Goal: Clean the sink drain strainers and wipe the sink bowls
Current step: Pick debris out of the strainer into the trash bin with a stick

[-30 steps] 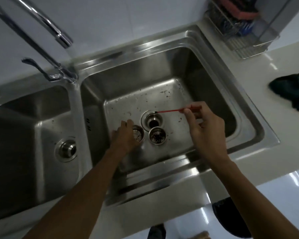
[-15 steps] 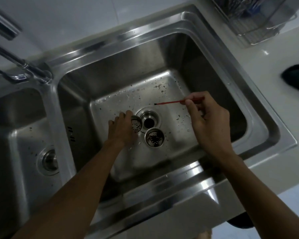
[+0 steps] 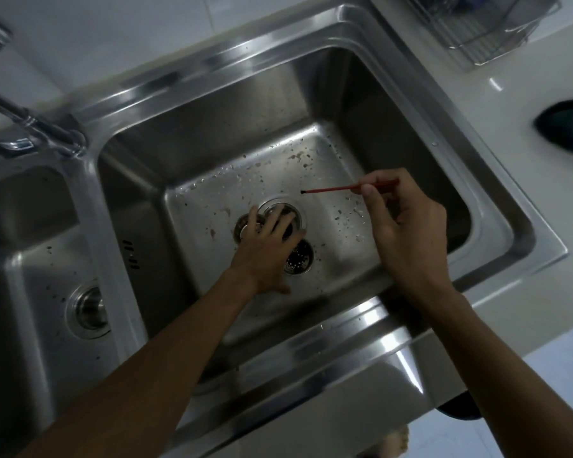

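Observation:
The right sink bowl (image 3: pixel 311 94) is speckled with water drops and dirt. My left hand (image 3: pixel 265 249) lies spread over its drain opening (image 3: pixel 296 211), thumb pointing away. One fingertip rests on a small metal strainer (image 3: pixel 244 228) just left of the drain. A second perforated strainer (image 3: pixel 300 259) with dark bits sits in front of the drain, half hidden under my hand. My right hand (image 3: pixel 407 226) hovers to the right, pinching a thin red stick (image 3: pixel 334 189) with a dark tip aimed at the drain.
The left sink bowl (image 3: pixel 24 226) has its own drain (image 3: pixel 88 310). A faucet (image 3: pixel 33 125) stands on the divider at the back left. A wire rack (image 3: pixel 477 28) sits at the back right. A dark cloth (image 3: pixel 569 130) lies on the white counter (image 3: pixel 497 133).
My left hand has set the small strainer down left of the drain and spread its fingers over the drain. The right hand with the red stick stayed in place. The camera moved closer.

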